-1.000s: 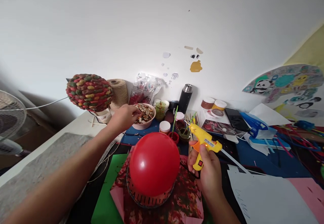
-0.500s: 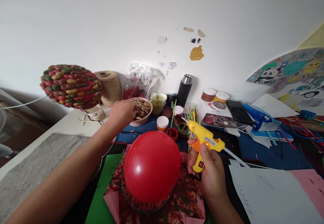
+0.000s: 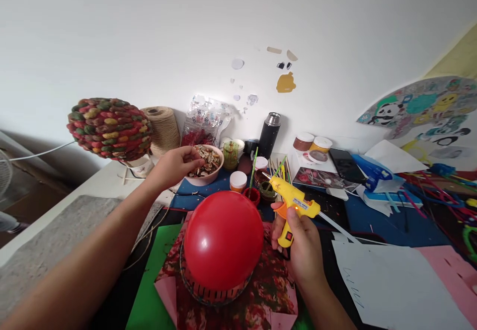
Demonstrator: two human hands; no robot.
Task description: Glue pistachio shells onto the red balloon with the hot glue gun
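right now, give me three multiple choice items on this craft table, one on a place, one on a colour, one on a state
1. Where is the left hand?
A. at the pink bowl of shells
B. on the black flask
C. flat on the white paper

2. What colour is the balloon?
A. blue
B. red
C. white

3. What state is the right hand in?
A. open and empty
B. resting on the balloon
C. closed around the yellow glue gun

Answers:
1. A, the fingers curl at the rim of the pink bowl, over the shells.
2. B, it is glossy red and sits in a patterned holder.
3. C, the fingers wrap the handle of the yellow glue gun, whose nozzle points up and away to the left.
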